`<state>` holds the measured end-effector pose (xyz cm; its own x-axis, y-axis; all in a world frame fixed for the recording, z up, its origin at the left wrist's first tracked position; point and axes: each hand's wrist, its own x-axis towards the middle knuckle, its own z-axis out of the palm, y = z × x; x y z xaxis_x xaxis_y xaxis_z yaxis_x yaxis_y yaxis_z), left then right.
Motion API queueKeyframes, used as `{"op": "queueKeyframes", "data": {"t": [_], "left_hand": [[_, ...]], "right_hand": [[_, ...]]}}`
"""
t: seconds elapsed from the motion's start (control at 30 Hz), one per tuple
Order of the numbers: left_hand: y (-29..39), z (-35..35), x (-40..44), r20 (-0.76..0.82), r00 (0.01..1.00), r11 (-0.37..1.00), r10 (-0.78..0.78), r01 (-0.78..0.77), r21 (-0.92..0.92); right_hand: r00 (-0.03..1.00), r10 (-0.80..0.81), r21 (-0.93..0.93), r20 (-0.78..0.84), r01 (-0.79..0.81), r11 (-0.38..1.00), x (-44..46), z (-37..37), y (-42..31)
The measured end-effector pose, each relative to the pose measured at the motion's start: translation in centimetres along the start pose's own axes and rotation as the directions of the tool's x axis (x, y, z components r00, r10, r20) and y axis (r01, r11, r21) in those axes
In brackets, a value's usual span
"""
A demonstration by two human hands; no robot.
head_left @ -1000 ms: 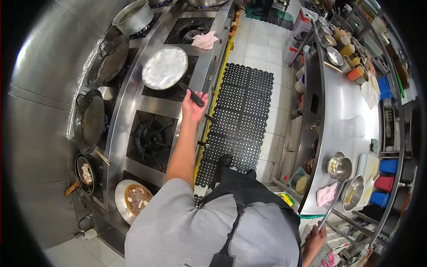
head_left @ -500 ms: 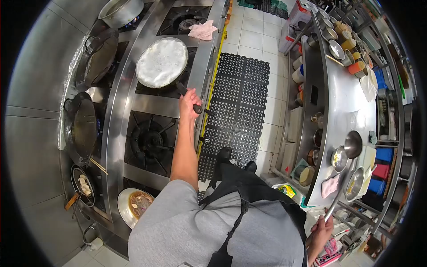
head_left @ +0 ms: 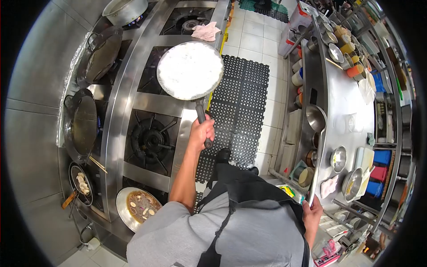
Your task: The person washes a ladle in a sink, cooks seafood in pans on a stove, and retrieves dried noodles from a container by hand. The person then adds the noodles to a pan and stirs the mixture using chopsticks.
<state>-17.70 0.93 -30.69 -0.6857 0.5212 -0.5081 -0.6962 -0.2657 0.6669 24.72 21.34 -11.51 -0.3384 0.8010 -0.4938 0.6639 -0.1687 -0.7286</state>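
My left hand (head_left: 202,132) is wrapped round the black handle of a pan (head_left: 190,71) full of white, foamy-looking contents. The pan hangs over the front edge of the stove, above the burners. At the lower right my right hand (head_left: 312,209) grips the end of the long handle of a metal ladle (head_left: 316,118). The bowl of the ladle is up beside the near edge of the steel counter (head_left: 340,93). A bare burner (head_left: 151,139) lies left of my left forearm.
A pan of brown broth (head_left: 141,207) sits at the stove's near end. Two dark woks (head_left: 83,127) and a pot (head_left: 125,12) stand along the left. Metal bowls (head_left: 339,159) and a pink cloth (head_left: 329,186) lie on the right counter. A black mat (head_left: 240,102) covers the floor.
My left hand has closed round the handle, and the pan has come off its burner toward me and to the right. The ladle has swung left from over the counter bowls.
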Motion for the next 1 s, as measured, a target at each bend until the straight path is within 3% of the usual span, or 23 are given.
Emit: {"op": "queueKeyframes", "data": {"t": [0.23, 0.3, 0.4, 0.47, 0.53, 0.8, 0.93, 1.0], "left_hand": [[-1.2, 6.4, -7.4, 0.121, 0.980, 0.973, -0.160, 0.136, 0.189], [-1.8, 9.0, -9.2, 0.153, 0.963, 0.954, -0.221, 0.181, 0.241], [-3.5, 11.8, -11.2, 0.237, 0.926, 0.934, -0.294, 0.225, 0.279], [-4.6, 14.1, -12.3, 0.275, 0.898, 0.911, -0.343, 0.246, 0.332], [-5.9, 16.3, -13.4, 0.311, 0.861, 0.885, -0.402, 0.279, 0.372], [-11.6, 22.4, -15.6, 0.383, 0.726, 0.760, -0.571, 0.291, 0.581], [-13.9, 24.9, -16.5, 0.384, 0.681, 0.704, -0.624, 0.276, 0.654], [-14.9, 25.9, -16.8, 0.381, 0.655, 0.674, -0.652, 0.269, 0.688]], "right_hand": [[0.991, -0.100, 0.219, 0.086, 0.080, 0.973, 1.6, -1.0, 2.1], [0.972, -0.228, 0.161, 0.058, 0.216, 0.963, 2.1, -1.5, 2.4], [0.954, -0.299, 0.071, 0.036, 0.296, 0.953, 2.7, -2.4, 2.4], [0.874, -0.477, -0.058, -0.091, 0.474, 0.879, 3.3, -2.5, 2.5], [0.900, -0.426, -0.108, -0.089, 0.417, 0.903, 3.1, -3.3, 1.4], [0.869, -0.465, -0.174, -0.171, 0.438, 0.882, 4.4, -6.4, 2.4], [0.934, -0.346, -0.024, -0.090, 0.346, 0.938, 4.2, -8.5, 5.3], [0.921, -0.377, -0.015, -0.096, 0.378, 0.926, 3.0, -9.6, 6.3]]}}
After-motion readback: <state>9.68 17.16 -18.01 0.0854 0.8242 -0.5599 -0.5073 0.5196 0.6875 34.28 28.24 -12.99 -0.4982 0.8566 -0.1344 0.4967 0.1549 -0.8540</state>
